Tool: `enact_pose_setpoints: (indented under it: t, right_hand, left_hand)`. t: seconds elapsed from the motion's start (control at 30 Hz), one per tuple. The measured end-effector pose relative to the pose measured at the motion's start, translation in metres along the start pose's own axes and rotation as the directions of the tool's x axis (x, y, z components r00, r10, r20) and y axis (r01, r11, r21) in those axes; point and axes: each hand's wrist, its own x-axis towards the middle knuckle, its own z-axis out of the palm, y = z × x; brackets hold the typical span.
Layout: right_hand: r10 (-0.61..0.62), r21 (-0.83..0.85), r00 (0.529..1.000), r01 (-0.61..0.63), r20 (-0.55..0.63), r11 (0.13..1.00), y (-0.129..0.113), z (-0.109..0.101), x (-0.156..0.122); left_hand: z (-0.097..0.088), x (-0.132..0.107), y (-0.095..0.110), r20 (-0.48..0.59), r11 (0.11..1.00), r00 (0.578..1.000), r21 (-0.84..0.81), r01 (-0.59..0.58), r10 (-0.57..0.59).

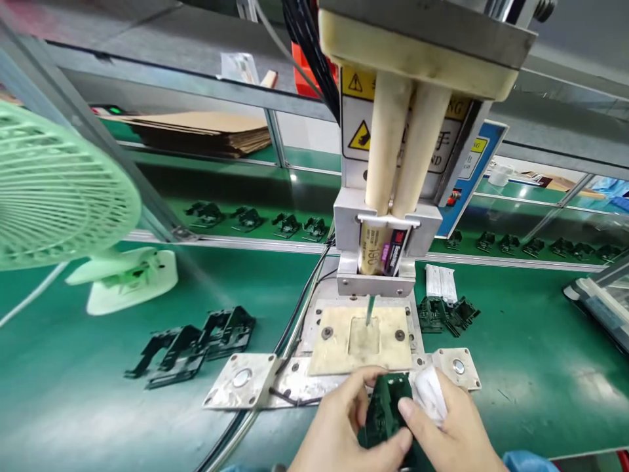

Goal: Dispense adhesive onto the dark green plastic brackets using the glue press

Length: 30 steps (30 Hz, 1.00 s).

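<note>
1. Left hand (339, 426): grasping a dark moulded part (382, 410) from its left side, thumb laid across the lower end.
2. Right hand (457, 426): thumb pressed on the same part's right side; crumpled white material (430, 395) also held, against the fingers.
3. Position of the held part: raised between both hands, at the near edge of the machine base (304, 383).
4. Beyond it: a cream plate (324, 354) with a square recess; a thin greenish nozzle (370, 311) points down over the recess, below a labelled cartridge (376, 249).
5. Base corners: one round metal button (242, 377) on the left, another on the right.
6. Left of the base: similar dark parts (228, 331) lying close together on the green bench (515, 367).
7. Right of the machine: two dark pieces (432, 316) beside a white block (441, 283).
8. Far left: a pale green fan (59, 190).
9. Rear shelf: further dark parts in a spaced row, left and right of the machine.
</note>
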Motion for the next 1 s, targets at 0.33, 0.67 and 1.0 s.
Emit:
enact_pose_setpoints:
  t: [0.33,0.67,1.0]
  right_hand:
    - [0.270,0.185,0.832,-0.204,-0.485,0.961,0.028,-0.035,-0.016]
    - [0.337,0.160,0.685,-0.310,-0.646,0.937,0.073,-0.050,-0.017]
    - [0.264,0.195,0.713,-0.179,-0.649,0.964,0.103,-0.033,0.024]
  left_hand:
    - [-0.063,0.070,-0.005,0.125,0.955,0.973,-0.203,0.218,-0.196]
    - [-0.059,0.079,-0.022,0.033,0.995,0.995,-0.026,-0.093,0.094]
    - [-0.139,0.030,-0.054,-0.432,0.848,0.885,0.523,0.087,0.176]
